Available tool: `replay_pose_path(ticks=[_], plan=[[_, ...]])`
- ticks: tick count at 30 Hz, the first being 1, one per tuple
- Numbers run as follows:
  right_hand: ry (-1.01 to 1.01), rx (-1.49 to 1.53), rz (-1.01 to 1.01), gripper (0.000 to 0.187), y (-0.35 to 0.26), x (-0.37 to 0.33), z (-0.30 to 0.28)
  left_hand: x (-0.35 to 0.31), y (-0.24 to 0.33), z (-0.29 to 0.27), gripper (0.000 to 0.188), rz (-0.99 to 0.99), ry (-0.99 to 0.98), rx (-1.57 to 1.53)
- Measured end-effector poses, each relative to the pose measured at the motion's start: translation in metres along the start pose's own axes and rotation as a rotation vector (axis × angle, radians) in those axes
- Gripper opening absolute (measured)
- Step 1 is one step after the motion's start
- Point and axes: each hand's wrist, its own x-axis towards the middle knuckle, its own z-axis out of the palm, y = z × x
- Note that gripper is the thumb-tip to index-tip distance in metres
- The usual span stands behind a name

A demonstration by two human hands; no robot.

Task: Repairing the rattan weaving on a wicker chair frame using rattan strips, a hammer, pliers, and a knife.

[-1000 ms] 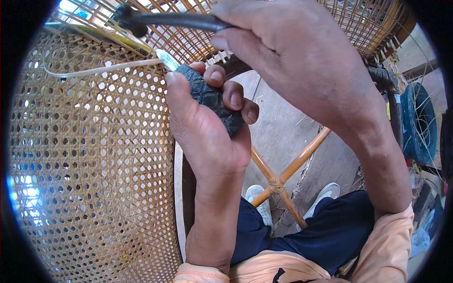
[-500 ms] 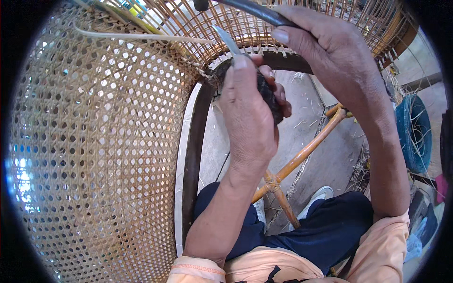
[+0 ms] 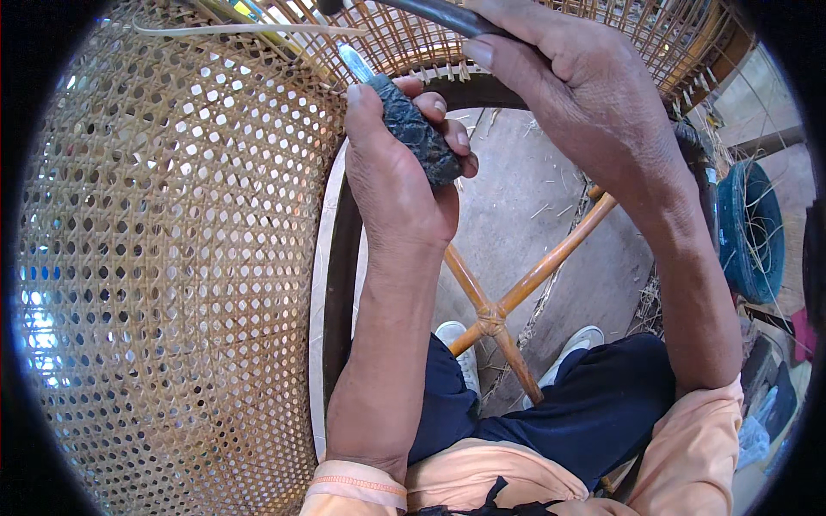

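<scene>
My left hand (image 3: 387, 176) is closed round the black wrapped handle of a short-bladed knife (image 3: 419, 136). Its pale blade tilts up and to the left, and its tip lies just below a loose cane strip (image 3: 249, 29). At the top, my right hand (image 3: 594, 86) grips the dark handle of what looks like a hammer (image 3: 434, 15), whose blunt end is partly cut off by the upper edge. Beside my left hand stands a woven cane panel (image 3: 198, 215) with a dark curved frame rail (image 3: 346, 232) along its side.
Open rattan latticework (image 3: 404, 39) curves across the top. Below my hands, crossed rattan poles (image 3: 490, 314) are bound together between my feet. A teal bucket-like container (image 3: 750, 230) with cane scraps stands at the right. More scraps litter the floor (image 3: 525, 172).
My left hand has shifted left with the knife, showing more of its handle. The hammer and my right hand have moved slightly left and up. The view has shifted a little.
</scene>
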Motion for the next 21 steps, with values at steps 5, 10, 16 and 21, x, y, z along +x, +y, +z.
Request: replay_pose_path(ticks=[5, 10, 16, 21], plan=[[0.07, -0.318, -0.158, 0.022, 0.01, 0.003, 0.03, 0.0, 0.002, -0.001, 0.044, -0.002, 0.018, 0.03], [-0.118, -0.124, 0.107, 0.016, -0.008, 0.006, 0.001, -0.009, 0.0, 0.008, 0.044, 0.011, 0.041, 0.056], [-0.108, -0.081, 0.093, 0.015, -0.007, 0.005, 0.002, -0.009, 0.001, 0.007, 0.043, 0.082, 0.105, 0.047], [-0.056, -0.063, 0.019, 0.014, -0.003, 0.004, 0.004, -0.011, 0.0, 0.009, 0.042, 0.053, 0.092, 0.023]])
